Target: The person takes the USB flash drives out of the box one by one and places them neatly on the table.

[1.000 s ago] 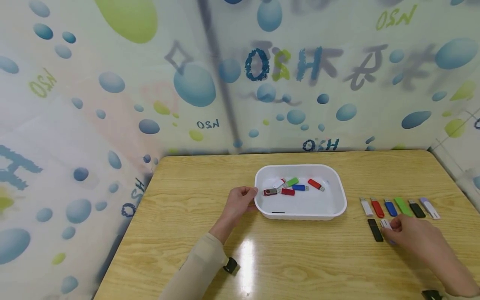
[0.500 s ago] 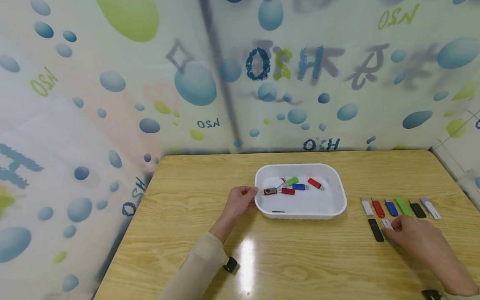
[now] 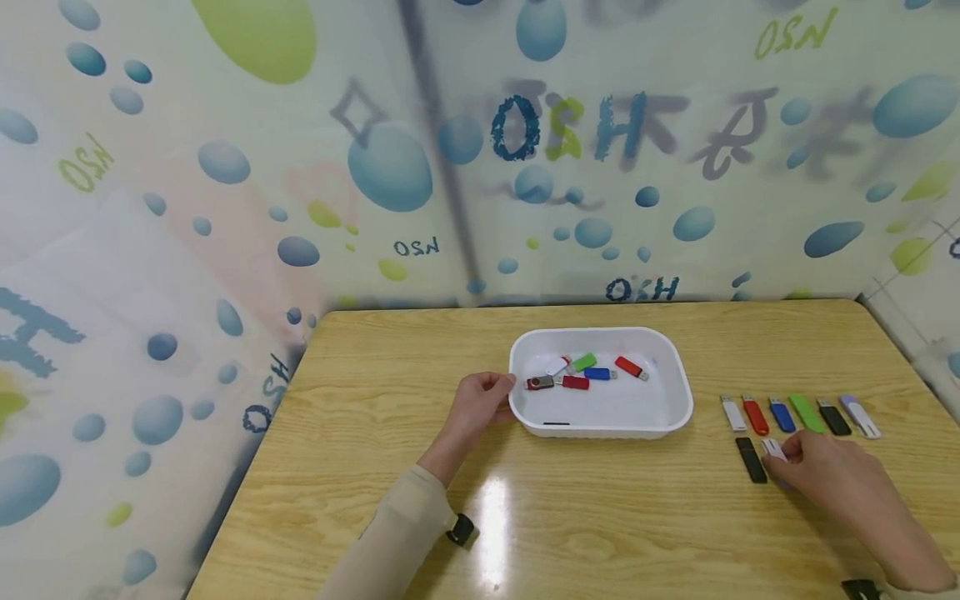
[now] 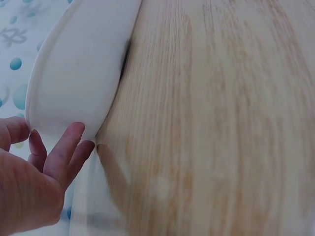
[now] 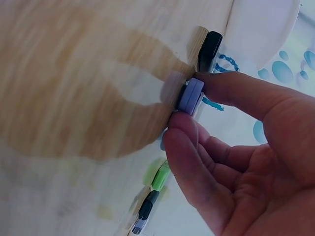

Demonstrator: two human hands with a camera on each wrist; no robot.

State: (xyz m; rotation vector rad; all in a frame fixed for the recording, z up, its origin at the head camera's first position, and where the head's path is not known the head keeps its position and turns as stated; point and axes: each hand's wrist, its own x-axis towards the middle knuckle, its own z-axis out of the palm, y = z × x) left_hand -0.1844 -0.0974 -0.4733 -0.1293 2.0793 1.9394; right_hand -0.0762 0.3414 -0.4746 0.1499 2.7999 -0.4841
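Observation:
My left hand point(image 3: 478, 402) holds the left end of a white plastic tray point(image 3: 622, 414), thumb and index finger at its rim. In the left wrist view, other fingertips touch the tray's outer wall point(image 4: 81, 83). Between thumb and fingers, my right hand point(image 3: 832, 467) pinches a purple-and-white USB stick point(image 3: 772, 450) low at the table. The right wrist view shows the stick's purple side point(image 5: 192, 96); the hand hides part of it. Just left of it lies a black USB stick point(image 3: 751, 460). Behind it runs a row of white point(image 3: 733, 413), red, blue, green, black and purple-white sticks.
Inside the tray are several USB sticks, among them a red one point(image 3: 632, 368), a blue one point(image 3: 598, 374) and a green one point(image 3: 584, 362). The wooden table point(image 3: 390, 358) meets a patterned curtain point(image 3: 480, 208) at its back edge.

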